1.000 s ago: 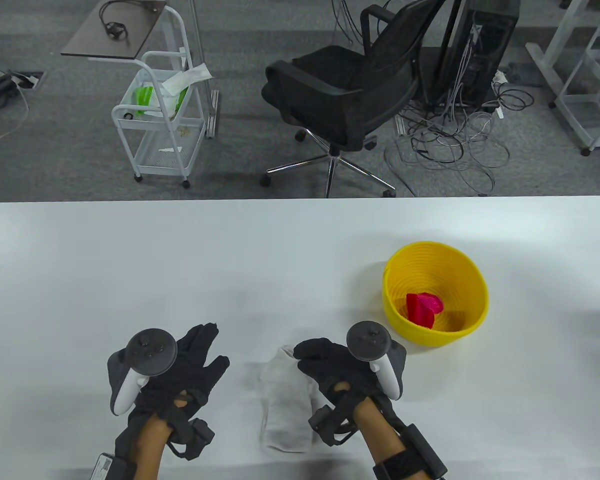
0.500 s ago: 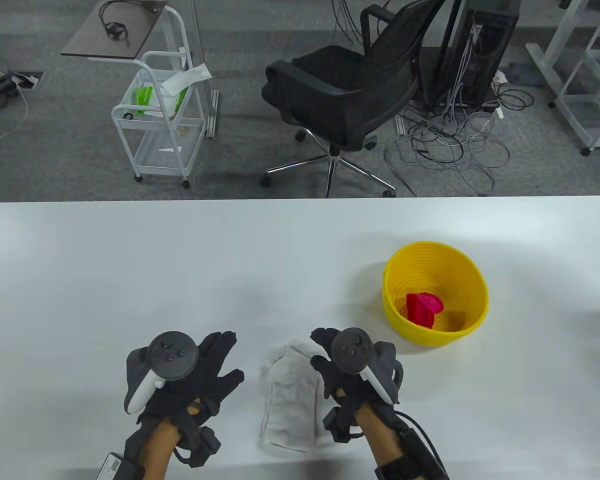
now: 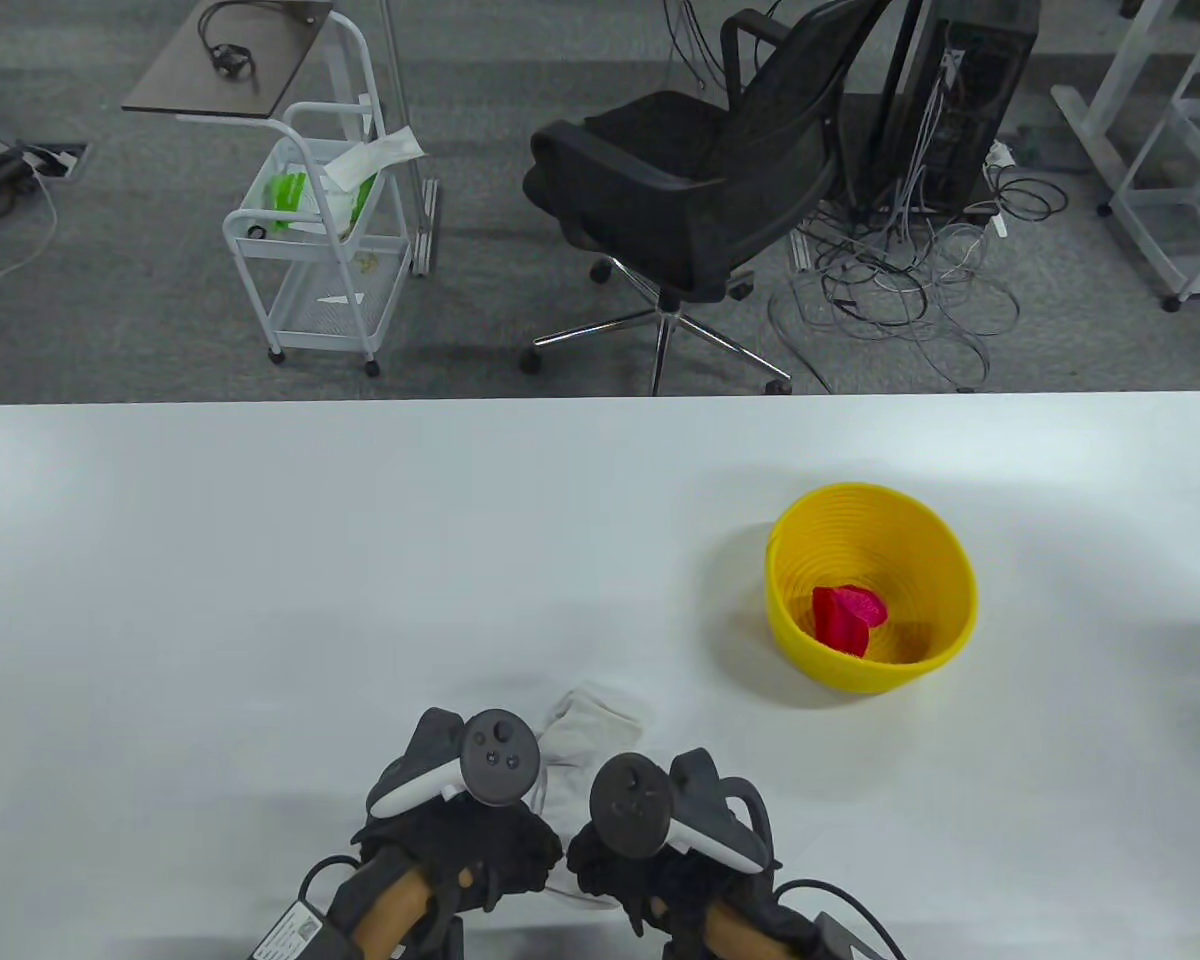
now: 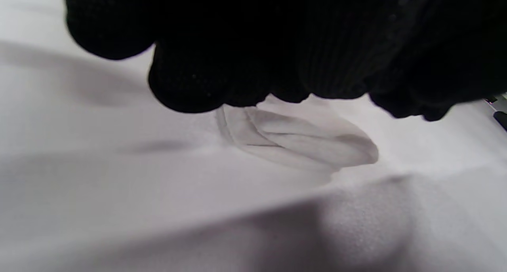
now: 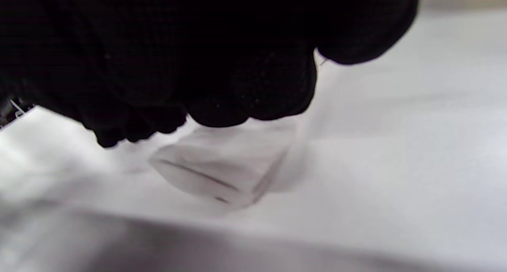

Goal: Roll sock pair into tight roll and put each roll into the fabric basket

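A white sock pair lies flat on the white table near the front edge; only its far end shows beyond my hands. My left hand and right hand sit side by side over the sock's near end, fingers curled down onto the fabric. In the left wrist view the curled fingers grip the sock pair, and in the right wrist view the fingers grip the sock pair. The yellow basket stands to the right and holds a red sock roll.
Beyond the table's far edge stand a black office chair, a white wire cart and a tangle of cables on the floor. The basket is well apart from my hands.
Both hands have drawn back toward the front edge and come together over the sock's near end. Their fingers went from spread to curled on the fabric.
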### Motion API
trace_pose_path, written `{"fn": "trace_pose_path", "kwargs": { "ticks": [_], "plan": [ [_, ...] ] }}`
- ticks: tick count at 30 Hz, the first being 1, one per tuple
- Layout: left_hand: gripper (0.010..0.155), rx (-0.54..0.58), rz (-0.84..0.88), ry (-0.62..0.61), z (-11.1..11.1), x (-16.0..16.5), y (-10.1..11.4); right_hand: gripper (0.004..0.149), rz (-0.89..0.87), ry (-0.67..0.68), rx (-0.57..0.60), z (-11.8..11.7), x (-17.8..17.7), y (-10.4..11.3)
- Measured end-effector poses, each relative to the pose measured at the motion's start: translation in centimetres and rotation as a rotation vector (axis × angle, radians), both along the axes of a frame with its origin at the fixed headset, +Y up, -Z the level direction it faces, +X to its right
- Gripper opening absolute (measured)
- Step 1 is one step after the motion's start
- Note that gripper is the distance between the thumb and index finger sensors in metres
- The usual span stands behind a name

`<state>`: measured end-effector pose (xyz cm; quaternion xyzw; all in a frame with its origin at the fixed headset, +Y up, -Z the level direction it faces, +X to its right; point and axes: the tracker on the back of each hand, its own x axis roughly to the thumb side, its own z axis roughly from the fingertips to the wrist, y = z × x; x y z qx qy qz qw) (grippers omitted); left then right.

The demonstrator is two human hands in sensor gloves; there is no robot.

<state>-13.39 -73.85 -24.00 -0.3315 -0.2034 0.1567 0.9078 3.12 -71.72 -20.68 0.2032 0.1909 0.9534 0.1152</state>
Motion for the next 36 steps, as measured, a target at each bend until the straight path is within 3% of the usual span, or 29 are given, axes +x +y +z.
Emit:
{"fn": "trace_pose_path", "kwargs": {
  "ticks": [3,8,13,16,20,29,36],
  "plan": [
    [0.046,-0.011,-0.021,0.006,-0.1,0.1,-0.6,0.04,0.057,0.015,0.065,0.3,-0.3,-0.4],
    [0.046,-0.015,-0.056,0.001,-0.4,0.3,-1.7,0.044,0.113,0.055,0.053,0.8,-1.0,-1.3],
    [0.045,-0.029,-0.04,0.012,-0.6,0.3,-2.1,0.063,0.212,0.081,0.067,1.0,-1.4,-3.1],
    [0.045,-0.041,-0.023,0.025,-0.7,0.1,-2.2,0.061,0.224,0.088,0.143,1.2,-2.0,-3.5],
    [0.045,-0.055,-0.011,0.035,-0.7,-0.1,-2.4,0.048,0.229,0.087,0.224,1.1,-2.4,-3.6],
    [0.056,-0.055,-0.065,-0.015,-0.5,0.3,-2.6,0.044,0.098,-0.024,0.003,-1.0,-1.1,-3.8],
    [0.044,0.045,-0.068,-0.008,-0.8,1.0,-2.9,0.044,0.011,-0.093,-0.088,-1.8,-0.1,-3.8]
  ]
}}
